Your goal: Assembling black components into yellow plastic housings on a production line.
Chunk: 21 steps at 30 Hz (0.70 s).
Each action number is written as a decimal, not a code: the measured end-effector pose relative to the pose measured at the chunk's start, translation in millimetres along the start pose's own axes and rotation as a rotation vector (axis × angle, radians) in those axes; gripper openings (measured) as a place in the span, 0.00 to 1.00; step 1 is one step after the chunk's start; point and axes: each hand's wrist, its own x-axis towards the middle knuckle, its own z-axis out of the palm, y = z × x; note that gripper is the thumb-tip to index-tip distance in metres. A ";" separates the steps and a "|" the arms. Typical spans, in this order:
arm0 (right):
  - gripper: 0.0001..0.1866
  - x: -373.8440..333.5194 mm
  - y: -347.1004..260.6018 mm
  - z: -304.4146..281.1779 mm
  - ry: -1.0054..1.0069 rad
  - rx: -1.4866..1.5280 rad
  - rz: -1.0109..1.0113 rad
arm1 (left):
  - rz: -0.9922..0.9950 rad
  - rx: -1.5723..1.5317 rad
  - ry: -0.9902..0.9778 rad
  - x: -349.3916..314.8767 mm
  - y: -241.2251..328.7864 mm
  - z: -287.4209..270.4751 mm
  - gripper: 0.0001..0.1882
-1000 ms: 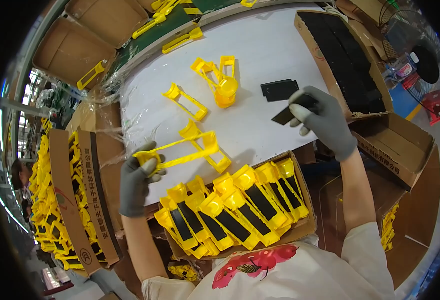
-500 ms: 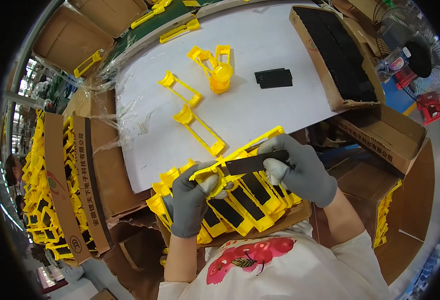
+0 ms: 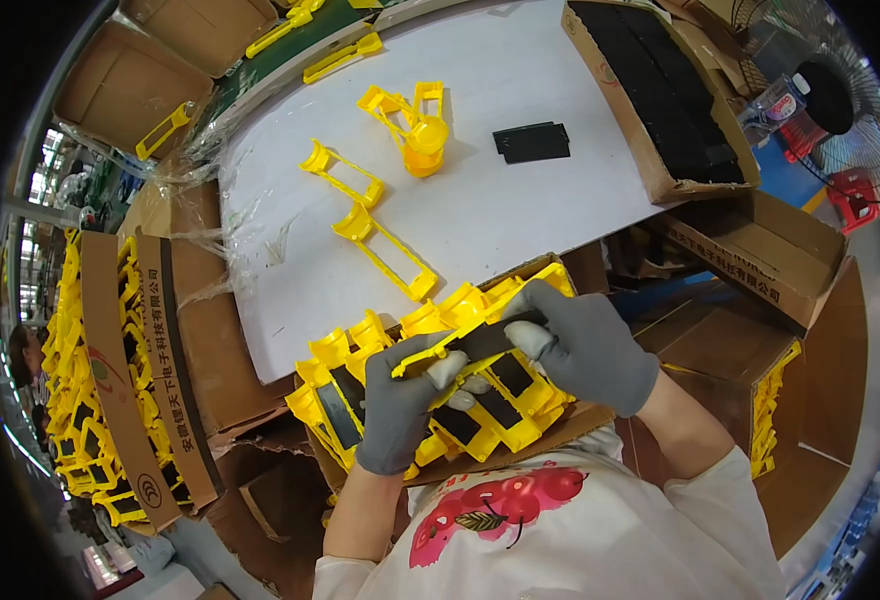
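My gloved left hand (image 3: 398,402) is closed on the curved end of a yellow plastic frame (image 3: 422,358). With my right hand (image 3: 600,352), also gloved in grey, I grip the other end, thumb pressed on a flat black panel (image 3: 484,341) lying along the frame. My fingers hide part of the panel's edges, so how deep it sits cannot be made out. Just beneath both hands, a cardboard box (image 3: 552,432) holds rows of similar yellow frames with black panels in them (image 3: 508,402).
Loose yellow frames (image 3: 388,255) and a few black panels (image 3: 532,143) lie on the white tabletop (image 3: 500,220). An open carton of black panels (image 3: 612,95) stands at the far right. A carton heaped with yellow frames (image 3: 100,360) is on the left; a fan (image 3: 810,90) stands beyond the table.
The black panel has gone from angled across the yellow frame to lying along it. My right hand has come slightly left and down, and both hands hold the frame lower over the box.
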 end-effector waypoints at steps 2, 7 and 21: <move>0.09 -2.6 -7.5 -2.0 -0.106 -0.087 0.060 | -0.037 0.063 0.048 -1.2 0.0 1.3 0.14; 0.19 -10.1 -12.5 -12.2 0.081 -0.289 0.052 | 0.098 0.224 0.039 -7.7 17.0 11.1 0.12; 0.10 -86.6 1.8 0.5 0.092 -0.128 0.177 | -0.202 0.450 -0.230 -6.6 21.5 17.2 0.09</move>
